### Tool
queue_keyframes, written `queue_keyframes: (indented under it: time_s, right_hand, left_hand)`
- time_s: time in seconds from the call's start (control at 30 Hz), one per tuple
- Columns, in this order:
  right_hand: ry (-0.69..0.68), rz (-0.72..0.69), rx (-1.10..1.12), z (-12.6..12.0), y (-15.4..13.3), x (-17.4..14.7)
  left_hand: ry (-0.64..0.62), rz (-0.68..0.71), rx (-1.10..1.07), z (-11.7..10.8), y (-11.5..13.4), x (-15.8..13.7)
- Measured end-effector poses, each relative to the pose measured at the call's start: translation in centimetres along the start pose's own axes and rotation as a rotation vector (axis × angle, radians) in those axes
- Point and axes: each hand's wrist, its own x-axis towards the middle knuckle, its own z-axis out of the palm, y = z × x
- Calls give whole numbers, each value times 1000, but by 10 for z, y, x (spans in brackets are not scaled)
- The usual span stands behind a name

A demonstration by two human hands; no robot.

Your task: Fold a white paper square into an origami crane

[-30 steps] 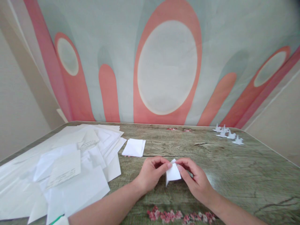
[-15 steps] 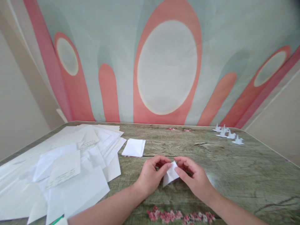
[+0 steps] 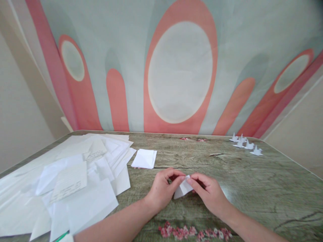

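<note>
- Brownish wood-grain tabletop [image 3: 252,191], coral-and-grey backdrop [image 3: 180,72]
- small folded white paper [image 3: 182,190] around 5 o'clock in view, left hand [image 3: 162,188] and right hand [image 3: 211,191] both pinching it
- square white paper stack [image 3: 143,158] at its 10 o'clock, white paper birds [image 3: 249,145] at 2

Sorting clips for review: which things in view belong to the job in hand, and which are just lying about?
Job in hand:
folded white paper, pinched by left hand and right hand
likely square paper stack, folded paper figures

Seemingly just lying about:
loose paper sheets
</note>
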Motion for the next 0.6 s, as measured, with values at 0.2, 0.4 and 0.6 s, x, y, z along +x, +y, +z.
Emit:
queue_keyframes:
  time_s: [0.2,0.4,0.6]
  right_hand:
    - [19,-8,-34,2,3,0]
    - [-1,-68,-80,1,-2,0]
    - [85,-94,-87,-1,1,2]
  left_hand:
    - [-27,-9,50,1,-3,-1]
    - [-12,-6,64,1,-1,-1]
    - [55,38,12,-1,-1,1]
